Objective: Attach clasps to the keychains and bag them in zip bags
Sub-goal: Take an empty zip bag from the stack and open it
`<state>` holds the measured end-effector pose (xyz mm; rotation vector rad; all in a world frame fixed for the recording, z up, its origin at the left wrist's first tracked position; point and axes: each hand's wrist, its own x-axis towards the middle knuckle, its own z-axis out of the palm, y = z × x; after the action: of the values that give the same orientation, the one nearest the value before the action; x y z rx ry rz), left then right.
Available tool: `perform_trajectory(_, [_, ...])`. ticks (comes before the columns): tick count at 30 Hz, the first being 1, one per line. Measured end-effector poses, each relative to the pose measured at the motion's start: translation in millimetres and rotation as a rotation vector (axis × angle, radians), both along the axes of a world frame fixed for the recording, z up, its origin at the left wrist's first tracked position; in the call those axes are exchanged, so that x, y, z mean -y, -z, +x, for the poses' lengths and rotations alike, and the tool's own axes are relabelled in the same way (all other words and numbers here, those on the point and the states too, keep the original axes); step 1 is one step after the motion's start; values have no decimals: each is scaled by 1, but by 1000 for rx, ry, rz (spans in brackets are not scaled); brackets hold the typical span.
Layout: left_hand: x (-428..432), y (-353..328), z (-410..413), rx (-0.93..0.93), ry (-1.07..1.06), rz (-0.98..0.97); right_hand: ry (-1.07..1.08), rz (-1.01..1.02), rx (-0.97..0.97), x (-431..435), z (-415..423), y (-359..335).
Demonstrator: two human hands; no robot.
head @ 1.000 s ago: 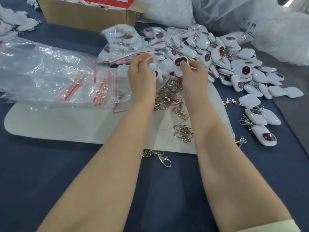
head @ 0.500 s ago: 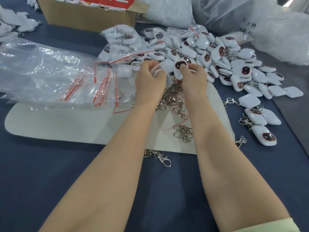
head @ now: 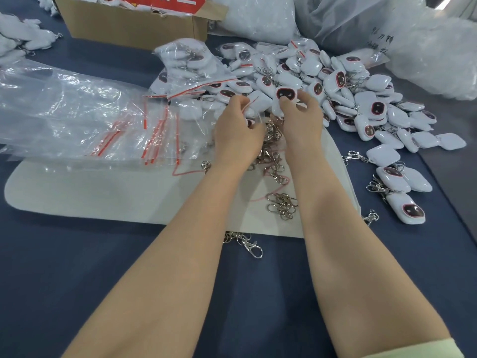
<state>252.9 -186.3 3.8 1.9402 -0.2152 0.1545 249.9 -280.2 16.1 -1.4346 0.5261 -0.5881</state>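
Note:
My left hand [head: 238, 130] pinches the mouth of a small clear zip bag [head: 254, 111] with a red seal line. My right hand [head: 300, 120] holds a white keychain [head: 285, 95] with a dark red-rimmed face at that bag's opening. Beneath both hands lies a heap of silver clasps [head: 273, 153] on a white mat [head: 103, 195]. A large pile of white keychains [head: 343, 96] spreads to the right. Empty zip bags [head: 154, 130] with red seals lie to the left.
A cardboard box [head: 134, 24] stands at the back, with big plastic sacks [head: 374, 27] at the back right. A filled bag of keychains [head: 185, 65] lies behind my hands. A loose clasp [head: 251, 245] sits on the blue tablecloth [head: 77, 267]. Keychains with clasps [head: 397, 187] lie at right.
My left hand has moved right and closer to my right hand, bringing the zip bag's mouth up to the keychain. The right hand has barely shifted.

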Motion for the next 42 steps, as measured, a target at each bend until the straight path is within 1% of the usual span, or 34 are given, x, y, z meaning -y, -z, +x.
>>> perform_trajectory(2, [1,-3,-1,-39,-18,-45,-18,43,97,-1,-1,-9])
perform_trajectory(4, [2,-7,-1,-92,-44,-147,-54,58,171,-4,-2,-19])
perform_trajectory(6, [4,-11,-1,-133,-73,-255,-103,48,204,-9,-4,-26])
perform_trajectory(7, [4,-13,-1,-153,-86,-307,-114,10,199,-11,-4,-29])
perform_trajectory(10, [2,-17,0,-232,-132,-504,-95,-237,107,-17,-7,-34])
perform_trajectory(12, [-1,-20,0,-265,-179,-599,-145,-389,36,-21,-8,-34])
perform_trajectory(13, [-1,-21,0,-264,-195,-624,-189,-469,3,-23,-9,-33])
perform_trajectory(15, [-2,-23,0,-258,-217,-642,-251,-692,-59,-27,-8,-32])
perform_trajectory(16, [-2,-24,1,-254,-232,-641,-275,-775,-74,-27,-8,-32])
perform_trajectory(17, [-2,-25,0,-240,-248,-635,-301,-809,-80,-27,-7,-33])
perform_trajectory(18, [-2,-25,0,-211,-265,-614,-323,-812,-85,-25,-7,-34])
perform_trajectory(20, [-1,-23,-1,-110,-311,-504,-333,-768,-84,-20,-5,-34])
perform_trajectory(22, [-1,-20,-2,19,-345,-376,-292,-689,-76,-15,-4,-31])
perform_trajectory(23, [-1,-19,-3,73,-359,-313,-247,-697,-93,-12,-3,-27])
perform_trajectory(25, [-1,-20,-4,151,-386,-175,-202,-791,-148,-10,-5,-19])
perform_trajectory(27, [-1,-21,-4,203,-389,-66,-321,-890,-162,-11,-5,-9])
perform_trajectory(29, [-1,-21,-5,248,-376,-7,-486,-1125,-229,-13,2,1])
perform_trajectory(30, [-1,-21,-6,260,-367,9,-533,-1258,-300,-13,7,6])
perform_trajectory(31, [-2,-20,-6,261,-355,22,-552,-1345,-374,-11,12,10])
perform_trajectory(33, [-3,-17,-5,240,-325,38,-544,-1406,-460,-9,15,16])
perform_trajectory(35, [-4,-13,-4,198,-280,78,-529,-1395,-462,-7,14,19])
perform_trajectory(37, [-3,-9,-3,177,-247,170,-479,-1338,-405,-8,9,20])
perform_trajectory(38, [-3,-6,-3,179,-233,214,-429,-1265,-353,-8,8,19])
perform_trajectory(40, [-3,-4,-3,190,-207,280,-312,-1031,-258,-7,4,15])
perform_trajectory(42, [-4,-3,-3,200,-186,330,-208,-857,-211,-5,-1,14])
